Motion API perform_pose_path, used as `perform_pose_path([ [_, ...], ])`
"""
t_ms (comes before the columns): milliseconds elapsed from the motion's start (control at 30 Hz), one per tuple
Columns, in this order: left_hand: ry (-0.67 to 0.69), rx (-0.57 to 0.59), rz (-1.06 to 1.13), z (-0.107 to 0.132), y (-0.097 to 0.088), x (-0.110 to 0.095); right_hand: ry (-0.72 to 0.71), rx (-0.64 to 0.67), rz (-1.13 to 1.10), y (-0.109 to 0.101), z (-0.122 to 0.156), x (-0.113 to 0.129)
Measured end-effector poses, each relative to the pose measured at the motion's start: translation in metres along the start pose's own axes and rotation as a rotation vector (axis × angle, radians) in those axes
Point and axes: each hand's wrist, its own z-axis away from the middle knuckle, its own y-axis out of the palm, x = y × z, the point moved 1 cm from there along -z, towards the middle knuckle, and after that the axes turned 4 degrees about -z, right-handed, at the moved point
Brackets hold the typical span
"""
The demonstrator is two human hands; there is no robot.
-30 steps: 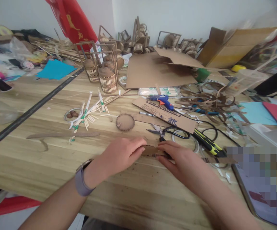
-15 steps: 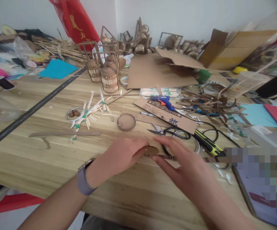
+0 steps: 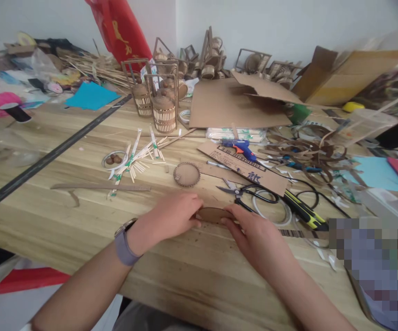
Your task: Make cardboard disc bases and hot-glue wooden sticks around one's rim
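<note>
Between my two hands is a small brown cardboard disc point(image 3: 213, 215), held by its edges just above the wooden table. My left hand point(image 3: 176, 215) pinches its left side, and my right hand point(image 3: 249, 226) grips the right side between thumb and fingers. Beyond them lies a round cardboard piece with a ridged rim point(image 3: 187, 175). Black-handled scissors point(image 3: 242, 192) rest open-bladed past my right hand. A dark-striped cardboard strip point(image 3: 292, 233) runs out to the right of that hand.
A blue glue gun point(image 3: 242, 149) lies by a printed cardboard piece point(image 3: 243, 168). To the right are a yellow-black utility knife point(image 3: 304, 209) and tape rolls. Cut sticks point(image 3: 137, 166) lie scattered left of centre. Lantern-like models point(image 3: 164, 112) stand behind, beside a large cardboard sheet point(image 3: 233, 103).
My right hand has closed from a spread pose onto the disc's right edge. The disc now shows more clearly between both hands. The whole view has shifted slightly.
</note>
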Motion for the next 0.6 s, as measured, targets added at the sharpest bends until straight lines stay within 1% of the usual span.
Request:
perform_pose_path([
  [100,-0.014,0.027,-0.007,-0.001,0.0045,-0.0005,0.008,0.016,0.013,0.0011,0.0008,-0.003],
  [267,-0.003,0.01,-0.006,-0.0014,0.0043,-0.0026,0.047,0.059,0.003,0.0008,0.0011,-0.005],
  [467,0.003,-0.019,-0.013,-0.001,0.0044,-0.0024,0.048,0.07,-0.048,-0.0008,0.0009,-0.0076],
  [600,-0.007,-0.008,-0.017,-0.0011,0.0034,-0.0032,0.064,0.114,-0.044,-0.0021,0.0006,-0.0106],
])
